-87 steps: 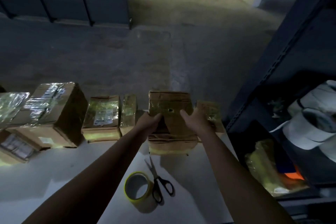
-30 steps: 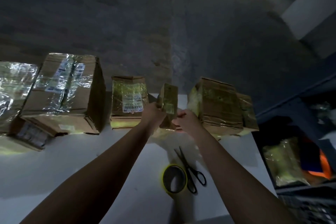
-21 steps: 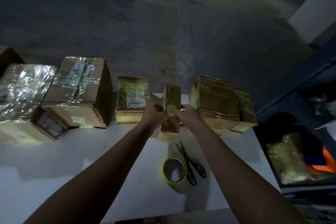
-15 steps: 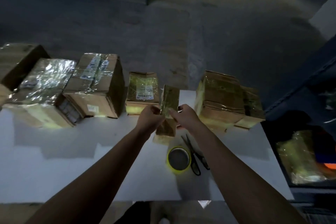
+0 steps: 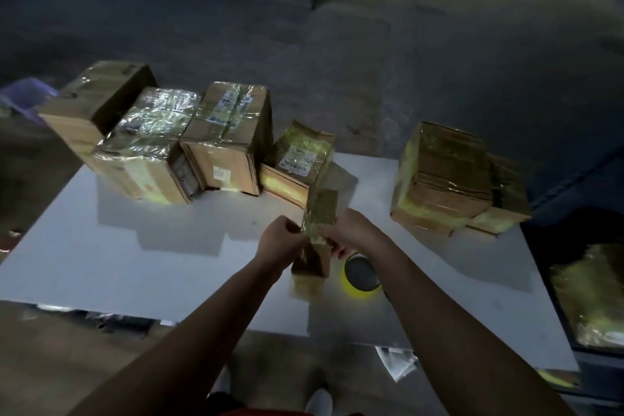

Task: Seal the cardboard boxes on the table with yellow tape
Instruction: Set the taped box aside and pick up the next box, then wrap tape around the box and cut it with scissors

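A narrow cardboard box [image 5: 320,213] wrapped in yellow tape stands on end near the middle of the white table [image 5: 135,253]. My left hand [image 5: 278,240] grips its left side and my right hand [image 5: 354,230] grips its right side. The yellow tape roll [image 5: 360,277] lies flat just right of the box, partly under my right forearm. Several larger taped boxes line the far edge: a shiny wrapped box [image 5: 148,142], a tall box [image 5: 229,135] and a small labelled box [image 5: 300,159].
Two more taped boxes [image 5: 445,176] sit at the far right of the table. A dark shelf unit with yellowish wrapped goods [image 5: 591,294] stands to the right. The concrete floor [image 5: 371,44] lies beyond, and my shoes [image 5: 317,398] show below the near edge.
I set down the larger box on the right, picked up the narrow box and pulled it toward me beside the tape roll. The camera tilted down, and the scissors are now hidden by my arm.
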Tool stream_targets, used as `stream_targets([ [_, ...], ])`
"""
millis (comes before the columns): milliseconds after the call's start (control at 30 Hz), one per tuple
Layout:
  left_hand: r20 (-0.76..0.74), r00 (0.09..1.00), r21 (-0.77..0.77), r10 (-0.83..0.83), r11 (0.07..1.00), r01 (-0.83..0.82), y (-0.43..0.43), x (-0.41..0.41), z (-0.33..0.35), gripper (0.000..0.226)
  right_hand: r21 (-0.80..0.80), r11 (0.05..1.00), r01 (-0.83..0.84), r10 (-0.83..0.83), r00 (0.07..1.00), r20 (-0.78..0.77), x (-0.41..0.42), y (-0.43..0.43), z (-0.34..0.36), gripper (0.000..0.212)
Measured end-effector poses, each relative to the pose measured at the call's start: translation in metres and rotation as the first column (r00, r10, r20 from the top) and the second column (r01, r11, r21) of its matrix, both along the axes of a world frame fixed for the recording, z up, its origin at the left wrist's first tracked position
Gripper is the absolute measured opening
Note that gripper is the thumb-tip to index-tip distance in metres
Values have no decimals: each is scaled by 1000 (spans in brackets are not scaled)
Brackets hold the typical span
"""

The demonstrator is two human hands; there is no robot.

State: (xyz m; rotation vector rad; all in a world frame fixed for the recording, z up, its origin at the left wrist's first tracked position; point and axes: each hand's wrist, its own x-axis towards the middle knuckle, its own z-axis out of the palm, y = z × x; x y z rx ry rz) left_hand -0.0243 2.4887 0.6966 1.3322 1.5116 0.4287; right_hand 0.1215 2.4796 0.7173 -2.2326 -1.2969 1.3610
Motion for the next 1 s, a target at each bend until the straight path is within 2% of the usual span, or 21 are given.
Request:
stream_targets([
  [167, 48, 996, -84, -72, 994, 76, 12, -26, -21, 54, -71, 997, -27, 28, 1000, 10, -25, 7, -17, 25],
  [233, 11, 990, -84, -137, 987, 138, 18, -36, -30, 57, -102, 994, -23, 22, 1000, -13, -39, 8, -25, 22],
  [333, -90, 955, -33, -283, 959, 281, 22, -44, -45, 59, -62, 997, 42, -41, 999, 25, -57, 8, -30, 18],
  [400, -176, 909, 11, -378, 923, 386, 21, -46, -64, 85, -12, 999, 47, -46, 995, 93, -62, 9, -33, 21],
  [467, -243, 880, 12, -408, 906, 423, 15, -46, -72, 106, 18, 1000, 23, -26, 987, 159, -64, 9, -36, 28],
  [567, -281, 889, -9, -362, 927, 375, 12, -48, -67, 121, 64, 993, 98, -102, 993, 60, -66, 4, -45, 29],
  [633, -157, 940, -82, -303, 952, 294, 15, -53, -62, 118, 55, 985, 165, -162, 985, -57, -69, 0, -50, 29],
  [667, -26, 970, -115, -243, 964, 238, 18, -58, -61, 96, 45, 987, 156, -152, 986, -74, -70, -2, -54, 30],
  [733, 191, 974, -205, -119, 966, 158, 23, -73, -60, 36, 42, 997, 67, -68, 998, 12, -74, -5, -65, 31],
  [767, 236, 966, -235, -102, 959, 159, 23, -81, -60, 31, 36, 999, 37, -39, 997, 68, -76, -7, -73, 38],
  [867, 336, 936, -281, -103, 938, 204, 26, -98, -68, 57, 12, 998, 65, -66, 985, 156, -82, -16, -87, 68],
  [933, 397, 911, -302, -109, 922, 242, 23, -106, -70, 66, 13, 996, 87, -88, 984, 154, -81, -20, -90, 74],
  [1000, 440, 892, -312, -102, 914, 258, 21, -112, -70, 70, -3, 994, 106, -105, 992, 71, -79, -20, -95, 73],
])
